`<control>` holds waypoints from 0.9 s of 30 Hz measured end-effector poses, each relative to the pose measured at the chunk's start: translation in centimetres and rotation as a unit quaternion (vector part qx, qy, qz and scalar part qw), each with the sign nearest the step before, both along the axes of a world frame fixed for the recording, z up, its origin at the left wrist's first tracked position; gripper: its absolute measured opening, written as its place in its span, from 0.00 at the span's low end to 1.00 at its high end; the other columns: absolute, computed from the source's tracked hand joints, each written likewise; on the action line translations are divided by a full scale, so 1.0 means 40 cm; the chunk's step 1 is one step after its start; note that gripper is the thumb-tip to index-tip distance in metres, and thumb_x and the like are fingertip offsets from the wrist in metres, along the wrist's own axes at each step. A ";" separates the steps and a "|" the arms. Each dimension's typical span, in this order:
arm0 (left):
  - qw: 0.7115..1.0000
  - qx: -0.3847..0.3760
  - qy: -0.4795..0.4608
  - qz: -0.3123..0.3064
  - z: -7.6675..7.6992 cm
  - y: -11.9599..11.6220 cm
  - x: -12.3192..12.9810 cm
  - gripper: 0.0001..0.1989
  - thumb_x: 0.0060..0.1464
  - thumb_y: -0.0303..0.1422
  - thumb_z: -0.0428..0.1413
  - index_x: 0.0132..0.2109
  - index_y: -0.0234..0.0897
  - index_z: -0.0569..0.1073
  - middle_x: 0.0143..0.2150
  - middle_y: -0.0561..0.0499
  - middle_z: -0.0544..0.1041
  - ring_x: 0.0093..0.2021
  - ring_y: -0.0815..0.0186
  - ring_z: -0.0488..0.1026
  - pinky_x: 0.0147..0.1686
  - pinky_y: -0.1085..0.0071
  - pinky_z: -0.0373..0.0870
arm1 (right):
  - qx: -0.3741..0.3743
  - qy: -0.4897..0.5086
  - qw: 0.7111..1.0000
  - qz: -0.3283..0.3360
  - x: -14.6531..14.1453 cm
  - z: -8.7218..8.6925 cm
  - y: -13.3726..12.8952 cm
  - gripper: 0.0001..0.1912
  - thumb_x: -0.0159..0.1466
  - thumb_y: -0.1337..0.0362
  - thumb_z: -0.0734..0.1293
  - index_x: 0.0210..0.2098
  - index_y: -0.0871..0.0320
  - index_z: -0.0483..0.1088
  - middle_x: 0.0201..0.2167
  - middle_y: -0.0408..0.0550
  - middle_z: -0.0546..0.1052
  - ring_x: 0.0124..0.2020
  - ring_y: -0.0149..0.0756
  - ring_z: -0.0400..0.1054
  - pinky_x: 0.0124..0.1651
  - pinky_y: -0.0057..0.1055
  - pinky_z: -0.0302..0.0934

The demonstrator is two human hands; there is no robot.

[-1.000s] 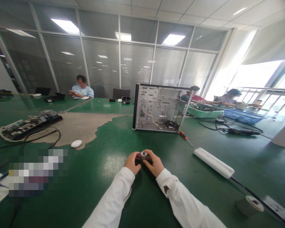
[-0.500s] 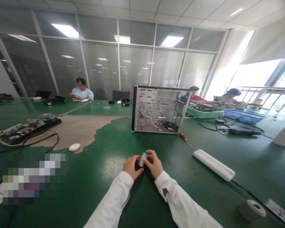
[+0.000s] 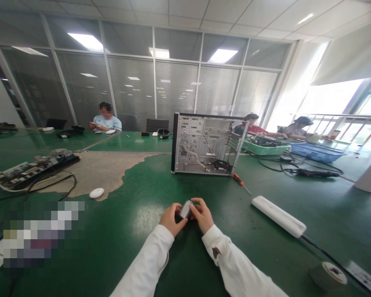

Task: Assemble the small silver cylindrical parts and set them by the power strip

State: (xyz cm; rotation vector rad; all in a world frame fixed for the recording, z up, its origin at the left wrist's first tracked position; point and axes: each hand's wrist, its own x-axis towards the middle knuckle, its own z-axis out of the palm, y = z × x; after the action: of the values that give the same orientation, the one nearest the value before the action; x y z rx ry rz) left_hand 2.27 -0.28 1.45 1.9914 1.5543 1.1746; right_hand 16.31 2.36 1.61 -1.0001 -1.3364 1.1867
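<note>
A small silver-grey object (image 3: 186,209) is held between my two hands above the green table (image 3: 148,185), near the middle of the view. My left hand (image 3: 172,218) grips its left side, thumb low and fingers curled behind. On the right side, my right hand (image 3: 202,214) pinches its upper part with thumb and fingers. What the small object is, I cannot make out. Beyond my hands stands an open computer case (image 3: 205,144), with cables and a black part inside. An orange-handled screwdriver (image 3: 238,179) lies by the case's lower right corner.
A white power strip (image 3: 278,215) and a tape roll (image 3: 329,275) lie at right. Green (image 3: 266,149) and blue baskets (image 3: 317,152) stand at the back right. A circuit assembly (image 3: 37,167) and white disc (image 3: 97,193) are at left. People sit across the table.
The small object has been turned between my fingers and shows a broader, flatter face. My right hand's fingers have shifted slightly downward; my left hand is nearly unmoved.
</note>
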 end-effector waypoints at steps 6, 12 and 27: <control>1.000 -0.021 -0.016 0.004 0.002 -0.002 -0.002 0.18 0.38 0.31 0.54 0.39 0.37 0.63 0.33 0.50 0.71 0.35 0.65 0.68 0.36 0.68 0.63 | -0.012 0.036 0.999 0.021 0.004 -0.005 0.005 0.18 0.50 0.51 0.60 0.35 0.56 0.61 0.23 0.41 0.69 0.23 0.30 0.65 0.23 0.28 0.61; 0.999 -0.029 -0.033 0.025 0.003 0.003 -0.002 0.17 0.37 0.29 0.54 0.39 0.37 0.63 0.32 0.51 0.71 0.34 0.66 0.68 0.35 0.69 0.64 | -0.044 0.082 0.995 0.023 0.005 -0.004 0.010 0.18 0.47 0.51 0.63 0.32 0.58 0.61 0.25 0.43 0.70 0.25 0.32 0.66 0.24 0.29 0.62; 0.996 0.033 -0.020 0.080 0.028 -0.008 0.003 0.16 0.37 0.27 0.52 0.38 0.36 0.62 0.34 0.50 0.69 0.36 0.65 0.67 0.31 0.70 0.64 | -0.156 0.169 0.972 0.052 0.000 -0.010 0.001 0.17 0.44 0.59 0.68 0.30 0.60 0.60 0.22 0.43 0.72 0.26 0.34 0.69 0.27 0.29 0.62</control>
State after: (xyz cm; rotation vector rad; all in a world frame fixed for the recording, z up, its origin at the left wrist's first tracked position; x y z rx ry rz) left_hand 2.37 -0.60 2.58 1.9002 1.7005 1.3356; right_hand 16.30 2.39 1.23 -0.8991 -0.9596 1.6030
